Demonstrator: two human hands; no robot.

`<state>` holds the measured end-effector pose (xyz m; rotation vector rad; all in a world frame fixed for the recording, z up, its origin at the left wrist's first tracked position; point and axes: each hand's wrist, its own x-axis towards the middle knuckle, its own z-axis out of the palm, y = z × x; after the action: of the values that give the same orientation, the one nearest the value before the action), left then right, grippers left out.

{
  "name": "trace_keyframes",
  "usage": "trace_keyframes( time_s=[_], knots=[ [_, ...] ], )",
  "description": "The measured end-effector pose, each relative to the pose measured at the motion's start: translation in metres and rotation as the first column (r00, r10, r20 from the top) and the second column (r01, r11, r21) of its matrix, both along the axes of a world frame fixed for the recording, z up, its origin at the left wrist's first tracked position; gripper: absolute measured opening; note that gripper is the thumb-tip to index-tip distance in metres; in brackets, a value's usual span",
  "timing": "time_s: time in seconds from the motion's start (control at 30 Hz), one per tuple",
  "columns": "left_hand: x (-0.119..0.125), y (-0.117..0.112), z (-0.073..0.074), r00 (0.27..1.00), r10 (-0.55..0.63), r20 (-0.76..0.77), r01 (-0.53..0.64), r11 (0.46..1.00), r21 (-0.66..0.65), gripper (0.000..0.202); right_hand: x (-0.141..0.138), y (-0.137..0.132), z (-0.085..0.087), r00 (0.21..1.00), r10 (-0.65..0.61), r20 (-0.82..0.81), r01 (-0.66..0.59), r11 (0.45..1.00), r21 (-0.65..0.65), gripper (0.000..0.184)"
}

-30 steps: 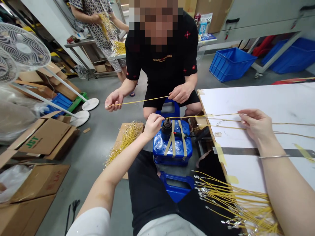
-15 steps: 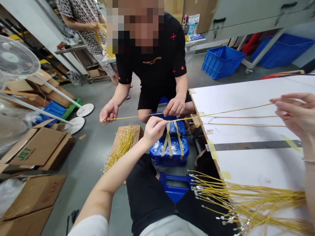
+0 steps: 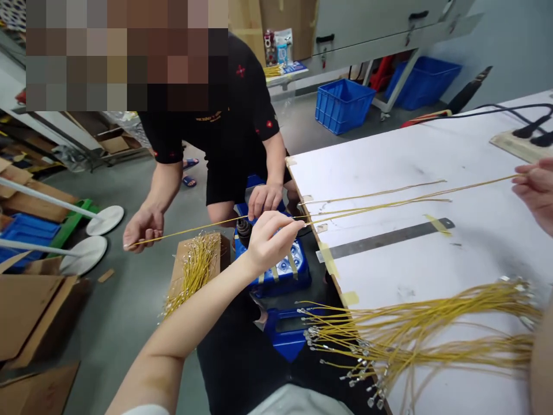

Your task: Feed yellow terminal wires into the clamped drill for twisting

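1. The left hand (image 3: pixel 271 245) reaches forward over a lap, its fingers pinched shut on a long yellow wire (image 3: pixel 389 208) just above the table's edge.
2. The right hand (image 3: pixel 536 193) sits at the far right, fingers loosely curled near the wire's far end. The frame cuts it off, so I can't tell whether it has hold of the wire.
3. The wire runs across a white table (image 3: pixel 432 155), with a second yellow wire lying close beside it. Both pass above a steel ruler (image 3: pixel 389 242) taped to the tabletop.
4. A co-worker faces the person across the table's corner. One of their hands (image 3: pixel 142 227) pinches a yellow wire near its tip, and the other (image 3: pixel 264 199) is curled downward just behind the left hand.
5. A loose bundle of yellow leads (image 3: pixel 415 340) with metal terminals lies on the table's near corner, and another bundle (image 3: pixel 192 276) rests on a cardboard sheet (image 3: pixel 184 271) left of the lap.
6. A taped blue case (image 3: pixel 280 271) stands below the left hand, which partly blocks it. A dark cylinder (image 3: pixel 243 230) on it is half hidden behind the wire and hands, so I can't make out what it is.
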<state>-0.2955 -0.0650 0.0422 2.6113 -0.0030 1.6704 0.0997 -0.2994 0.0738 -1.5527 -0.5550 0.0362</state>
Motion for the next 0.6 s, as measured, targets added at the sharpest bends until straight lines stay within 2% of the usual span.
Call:
trace_keyframes(
  time_s=[0.1, 0.2, 0.3, 0.53, 0.6],
  knots=[
    [0.019, -0.001, -0.010, 0.998, -0.015, -0.064, 0.012, 0.999, -0.040, 0.018, -0.003, -0.003, -0.003, 0.987, 0.064, -0.148, -0.060, 0.998, 0.030, 0.034],
    [0.033, -0.001, -0.021, 0.992, -0.004, -0.129, -0.005, 0.997, -0.073, 0.014, 0.001, -0.003, -0.010, 0.956, 0.024, -0.292, -0.033, 0.999, -0.025, 0.019],
    [0.043, 0.000, -0.031, 0.980, 0.029, -0.198, -0.046, 0.996, -0.082, 0.009, 0.005, -0.001, -0.020, 0.924, -0.042, -0.381, 0.013, 0.997, -0.078, 0.014],
    [0.050, 0.007, -0.052, 0.930, 0.060, -0.362, -0.099, 0.991, -0.090, 0.018, 0.012, 0.008, -0.040, 0.892, -0.206, -0.403, 0.136, 0.971, -0.195, 0.015],
    [0.051, 0.007, -0.056, 0.916, 0.068, -0.394, -0.105, 0.992, -0.075, 0.019, 0.015, 0.009, -0.047, 0.897, -0.215, -0.386, 0.135, 0.965, -0.225, 0.016]
  ],
)
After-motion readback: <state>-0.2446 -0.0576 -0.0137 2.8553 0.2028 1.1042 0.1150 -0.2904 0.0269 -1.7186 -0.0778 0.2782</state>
